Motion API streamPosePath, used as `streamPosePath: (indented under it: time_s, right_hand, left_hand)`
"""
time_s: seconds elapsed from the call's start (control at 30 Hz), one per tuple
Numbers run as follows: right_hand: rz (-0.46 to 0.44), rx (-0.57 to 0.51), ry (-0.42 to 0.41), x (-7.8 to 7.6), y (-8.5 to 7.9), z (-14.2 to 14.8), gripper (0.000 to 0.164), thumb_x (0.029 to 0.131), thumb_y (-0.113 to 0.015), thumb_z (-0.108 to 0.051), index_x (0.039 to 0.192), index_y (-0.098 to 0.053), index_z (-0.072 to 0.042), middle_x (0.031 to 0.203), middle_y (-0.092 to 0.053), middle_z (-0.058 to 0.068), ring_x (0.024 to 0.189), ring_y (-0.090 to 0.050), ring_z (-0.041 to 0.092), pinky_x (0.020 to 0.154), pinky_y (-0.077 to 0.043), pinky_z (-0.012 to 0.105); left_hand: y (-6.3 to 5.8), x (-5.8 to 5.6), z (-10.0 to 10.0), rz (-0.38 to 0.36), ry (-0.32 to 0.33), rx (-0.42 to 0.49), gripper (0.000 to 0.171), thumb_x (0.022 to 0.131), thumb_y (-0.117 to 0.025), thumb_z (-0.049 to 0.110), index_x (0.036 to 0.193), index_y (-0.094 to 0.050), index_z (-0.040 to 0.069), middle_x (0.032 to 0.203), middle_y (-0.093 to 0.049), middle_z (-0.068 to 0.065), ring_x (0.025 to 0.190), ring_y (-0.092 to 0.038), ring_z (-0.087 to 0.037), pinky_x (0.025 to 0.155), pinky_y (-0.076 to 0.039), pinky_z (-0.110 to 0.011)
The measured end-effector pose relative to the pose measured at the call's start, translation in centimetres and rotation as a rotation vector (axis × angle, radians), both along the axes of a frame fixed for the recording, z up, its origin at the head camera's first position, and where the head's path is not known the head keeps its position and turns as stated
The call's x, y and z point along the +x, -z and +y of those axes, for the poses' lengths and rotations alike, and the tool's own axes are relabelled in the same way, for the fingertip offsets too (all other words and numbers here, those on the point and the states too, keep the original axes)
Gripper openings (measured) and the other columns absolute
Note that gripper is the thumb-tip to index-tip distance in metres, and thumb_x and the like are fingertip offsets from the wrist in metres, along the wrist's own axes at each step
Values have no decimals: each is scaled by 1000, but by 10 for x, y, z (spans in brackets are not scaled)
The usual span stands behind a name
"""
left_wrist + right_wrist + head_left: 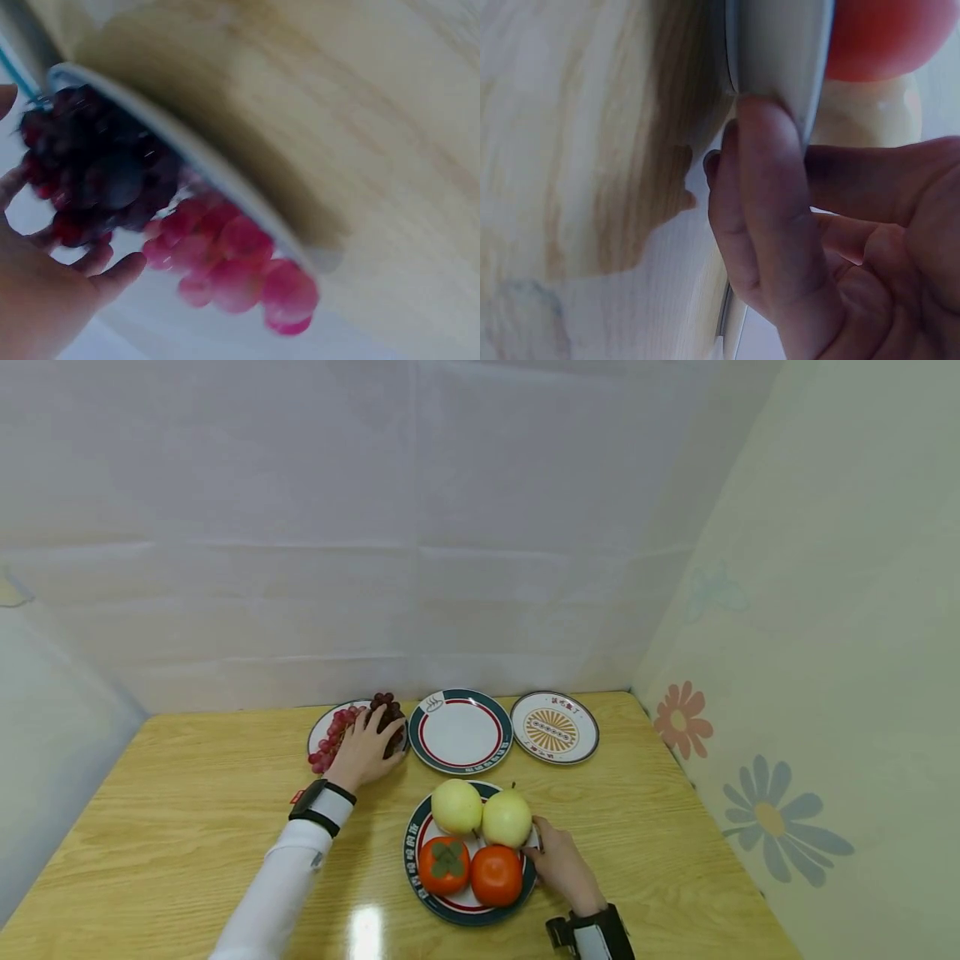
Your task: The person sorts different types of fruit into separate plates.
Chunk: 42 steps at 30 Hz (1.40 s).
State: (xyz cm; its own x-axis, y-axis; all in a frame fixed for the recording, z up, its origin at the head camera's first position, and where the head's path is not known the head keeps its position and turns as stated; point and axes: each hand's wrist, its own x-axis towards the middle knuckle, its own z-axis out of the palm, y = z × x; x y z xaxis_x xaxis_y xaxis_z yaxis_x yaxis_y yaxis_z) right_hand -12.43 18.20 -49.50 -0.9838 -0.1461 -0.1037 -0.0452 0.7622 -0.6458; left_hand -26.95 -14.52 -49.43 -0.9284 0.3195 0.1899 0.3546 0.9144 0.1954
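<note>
In the head view my left hand [365, 753] lies over a small white plate [322, 728] at the back left, its fingers spread at a dark purple grape bunch [112, 172]. Pink-red grapes [232, 259] lie beside that bunch on the same plate. My right hand [561, 864] grips the right edge of a green-rimmed plate [442, 910], thumb over the rim and fingers beneath, as the right wrist view shows. This plate bears two pale yellow pears [457, 807] and two orange-red persimmons [446, 867], one with its green calyx up.
Behind the fruit plate stands a bare green-rimmed plate [460, 732] with a red ring. To its right is a smaller white plate [555, 728] with an orange sunburst pattern. A pale wall closes off the back of the wooden table [210, 802]; a flower-decorated wall [862, 693] rises on the right.
</note>
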Motion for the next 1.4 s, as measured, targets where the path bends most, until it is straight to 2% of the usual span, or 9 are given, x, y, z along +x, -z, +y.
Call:
streamPosePath:
  time_s: [0.1, 0.2, 0.37, 0.5, 0.63, 0.8, 1.0, 1.2, 1.4]
  right_hand:
    - [12, 10, 2, 0, 1, 0, 46, 84, -66, -3, 125, -51, 9, 92, -67, 18, 68, -59, 15, 55, -43, 23]
    - [27, 11, 5, 0, 1, 1, 45, 83, -67, -2, 124, -52, 9, 87, -66, 15, 64, -57, 14, 53, -42, 23]
    - [37, 6, 11, -1, 1, 3, 44, 83, -66, -2, 124, -52, 8, 82, -65, 13, 58, -55, 12, 51, -41, 23]
    - [41, 46, 11, -3, 3, 3, 45, 83, -68, -4, 124, -53, 8, 93, -68, 18, 71, -61, 17, 61, -47, 28]
    - [34, 61, 7, -5, 4, 2, 45, 82, -68, -5, 123, -53, 8, 100, -68, 20, 80, -62, 21, 67, -49, 34]
    - [24, 41, 2, -4, 2, 0, 46, 83, -68, -4, 124, -52, 9, 100, -67, 20, 80, -62, 21, 67, -49, 33]
    - [-3, 17, 3, -3, 1, -1, 49, 84, -67, -4, 128, -49, 10, 91, -66, 17, 68, -59, 16, 57, -44, 26]
    - [-43, -2, 6, -3, 0, -1, 49, 86, -64, -4, 130, -47, 10, 79, -61, 9, 54, -53, 10, 48, -40, 23]
    - [-54, -28, -1, -2, 1, 1, 49, 87, -63, -4, 131, -46, 10, 75, -60, 7, 48, -52, 9, 45, -41, 23]
  left_hand:
    - [-12, 9, 6, 51, 101, 28, 58, 85, -68, 34, 137, -50, 14, 147, -35, -24, 134, -32, -49, 103, -37, -61]
    - [-23, 24, 18, 58, 286, 44, 59, 84, -71, 29, 137, -50, 13, 146, -38, -22, 134, -37, -44, 102, -42, -54]
    - [-32, 49, 43, -50, 573, 0, 59, 86, -67, 20, 141, -45, 17, 148, -40, -12, 134, -40, -35, 102, -44, -48]
    - [-33, 57, 53, -124, 682, -55, 70, 78, -70, 9, 142, -43, 19, 149, -39, -11, 134, -40, -35, 104, -42, -47]
    - [-30, 60, 62, -143, 729, -101, 73, 78, -75, 15, 143, -42, 22, 149, -39, -12, 134, -40, -35, 103, -43, -48]
    - [-29, 62, 71, -139, 727, -123, 71, 75, -78, 17, 138, -46, 25, 147, -41, -12, 132, -41, -34, 101, -45, -46]
    - [-38, 48, 70, -128, 683, -12, 66, 71, -81, 20, 131, -53, 19, 140, -46, -12, 125, -47, -33, 96, -48, -47]
    - [-51, 15, 70, -79, 417, 77, 70, 73, -81, 23, 136, -50, 19, 141, -46, -15, 125, -47, -37, 93, -49, -50]
    - [-42, -14, 79, -59, 189, 58, 73, 78, -78, 22, 141, -42, 17, 143, -41, -19, 125, -45, -42, 86, -52, -52]
